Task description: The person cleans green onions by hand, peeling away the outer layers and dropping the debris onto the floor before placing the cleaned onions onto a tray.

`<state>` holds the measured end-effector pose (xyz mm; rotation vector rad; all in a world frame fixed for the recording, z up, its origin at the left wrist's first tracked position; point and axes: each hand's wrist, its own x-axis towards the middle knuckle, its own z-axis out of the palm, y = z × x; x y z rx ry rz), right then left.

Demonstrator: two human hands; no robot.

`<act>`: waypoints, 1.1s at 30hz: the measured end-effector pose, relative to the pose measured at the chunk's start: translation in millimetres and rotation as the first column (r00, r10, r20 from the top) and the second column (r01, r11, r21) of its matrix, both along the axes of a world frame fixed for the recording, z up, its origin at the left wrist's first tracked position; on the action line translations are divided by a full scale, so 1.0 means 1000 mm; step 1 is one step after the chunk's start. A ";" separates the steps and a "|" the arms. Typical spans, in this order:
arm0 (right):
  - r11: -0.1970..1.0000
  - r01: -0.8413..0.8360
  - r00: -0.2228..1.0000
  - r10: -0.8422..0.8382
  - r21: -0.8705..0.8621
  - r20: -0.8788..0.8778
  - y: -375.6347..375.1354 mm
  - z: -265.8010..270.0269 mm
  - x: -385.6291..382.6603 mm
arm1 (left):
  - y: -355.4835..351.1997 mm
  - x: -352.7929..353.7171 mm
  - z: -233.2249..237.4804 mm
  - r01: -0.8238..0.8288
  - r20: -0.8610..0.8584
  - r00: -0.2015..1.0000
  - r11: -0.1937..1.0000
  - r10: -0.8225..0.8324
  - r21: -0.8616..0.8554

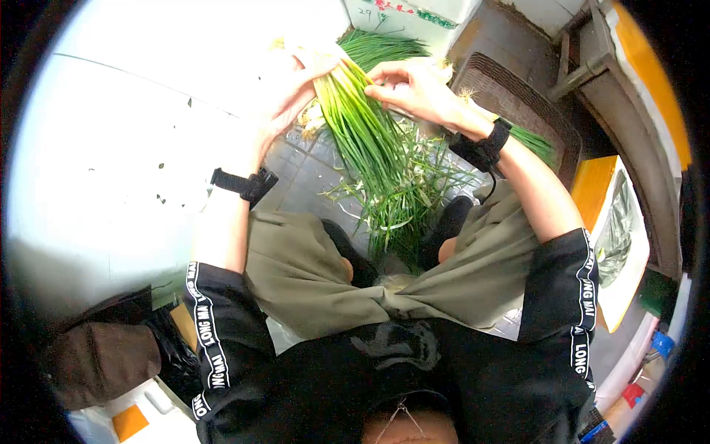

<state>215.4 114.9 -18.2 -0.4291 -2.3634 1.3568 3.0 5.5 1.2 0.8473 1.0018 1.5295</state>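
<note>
My left hand (297,92) is wrapped round the pale root end of a bunch of scallions (359,122). The bunch hangs tilted, its green leaves pointing down toward my lap. At the right edge of the bunch, my right hand (414,90) pinches with thumb and forefinger at the outer stalks; the fingertips partly hide what they grip. Below the leaves, loose trimmed scallion leaves (403,196) are piled on the tiled floor between my feet. Some pale scallion roots (312,120) show just under my left hand.
Another scallion bunch (381,48) lies behind my hands, beside a white foam box (414,18). A brown woven basket (510,89) stands at the right, with more scallions (532,143) at its near edge. Beyond it is a wooden stool (584,78). A white surface (133,140) fills the left.
</note>
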 end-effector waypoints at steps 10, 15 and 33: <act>0.998 0.042 0.992 -0.046 -0.044 -0.114 -0.001 -0.010 -0.006 | 0.003 0.012 0.002 -0.075 -0.368 0.929 0.992 0.033 -0.103; 0.971 0.088 0.991 -0.062 0.224 -0.120 0.009 -0.016 -0.002 | 0.008 0.004 0.001 -0.041 -0.399 0.917 0.997 0.012 -0.063; 0.935 -0.202 0.977 0.173 -0.291 -0.122 0.030 0.006 -0.005 | 0.003 0.010 0.021 0.119 -0.234 0.965 0.993 -0.117 -0.005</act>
